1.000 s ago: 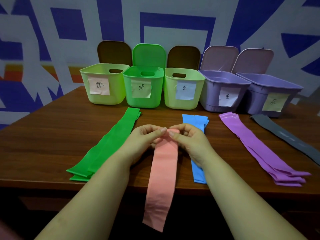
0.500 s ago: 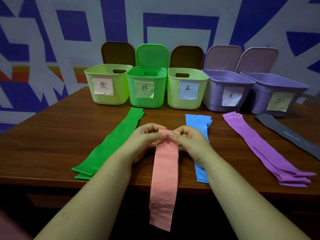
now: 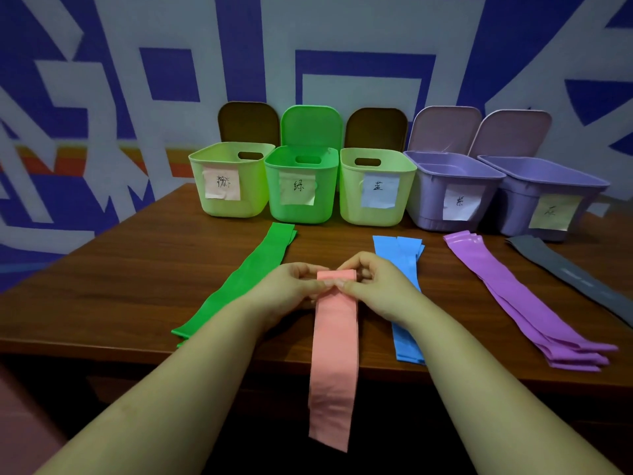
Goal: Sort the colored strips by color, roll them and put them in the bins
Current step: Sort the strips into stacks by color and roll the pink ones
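The left hand (image 3: 291, 286) and right hand (image 3: 376, 286) both pinch the far, folded end of the pink strip (image 3: 334, 341), which lies mid-tabletop (image 3: 137, 286) between the green (image 3: 246, 286) and blue strips (image 3: 404, 330), its tail hanging off the near edge. It looks light, limp and likely stretchy, so hold the rolled end at both edges and keep it snug or the coil may spring open.

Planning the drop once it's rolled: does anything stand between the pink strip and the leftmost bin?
Nothing visible blocks it. Both hands pinch the pink strip; the green strips lie flat between it and the leftmost bin, whose lid stands open.
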Motion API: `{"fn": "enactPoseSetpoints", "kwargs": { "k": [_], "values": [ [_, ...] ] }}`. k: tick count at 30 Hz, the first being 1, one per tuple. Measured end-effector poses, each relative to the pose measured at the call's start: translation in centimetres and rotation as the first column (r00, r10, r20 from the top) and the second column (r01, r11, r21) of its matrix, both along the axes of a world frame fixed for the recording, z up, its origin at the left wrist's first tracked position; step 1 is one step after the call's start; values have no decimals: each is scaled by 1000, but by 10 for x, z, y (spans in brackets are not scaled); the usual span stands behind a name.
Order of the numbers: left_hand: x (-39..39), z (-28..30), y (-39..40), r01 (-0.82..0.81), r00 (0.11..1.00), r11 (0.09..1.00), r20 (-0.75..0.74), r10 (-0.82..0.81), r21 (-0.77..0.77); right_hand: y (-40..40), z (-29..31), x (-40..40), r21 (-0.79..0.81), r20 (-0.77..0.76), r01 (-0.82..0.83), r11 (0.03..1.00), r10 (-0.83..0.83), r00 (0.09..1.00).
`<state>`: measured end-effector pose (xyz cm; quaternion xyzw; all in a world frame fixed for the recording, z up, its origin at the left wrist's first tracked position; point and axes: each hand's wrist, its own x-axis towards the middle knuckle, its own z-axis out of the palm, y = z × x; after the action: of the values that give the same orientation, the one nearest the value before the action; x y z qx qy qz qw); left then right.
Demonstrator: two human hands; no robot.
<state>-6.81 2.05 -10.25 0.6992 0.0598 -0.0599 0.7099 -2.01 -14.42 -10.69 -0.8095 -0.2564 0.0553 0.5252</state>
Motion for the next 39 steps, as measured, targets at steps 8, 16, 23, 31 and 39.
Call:
{"fn": "enactPoseSetpoints", "kwargs": {
  "k": [8, 16, 23, 31, 39],
  "values": [
    [-12, 6, -8, -25, 997, 981, -81, 10, -194, -5, 6, -7, 36, -28, -20, 999, 21, 999],
    [-25, 10, -13, -80, 995, 953, -79, 60, -293, -6, 4, -27, 58, 52, 45, 997, -48, 998],
    [-40, 12, -16, -67, 997, 935, -1, 71, -348, -8, 3, -40, 72, -66, 108, 992, -103, 993],
    [-53, 16, -18, -32, 998, 905, 34, 52, -425, -6, 7, -58, 128, -59, 169, 977, -163, 985],
    [-70, 21, -22, -32, 999, 924, 21, 44, -381, -10, 12, -78, 311, -165, 175, 934, -128, 978]
  ]
}}
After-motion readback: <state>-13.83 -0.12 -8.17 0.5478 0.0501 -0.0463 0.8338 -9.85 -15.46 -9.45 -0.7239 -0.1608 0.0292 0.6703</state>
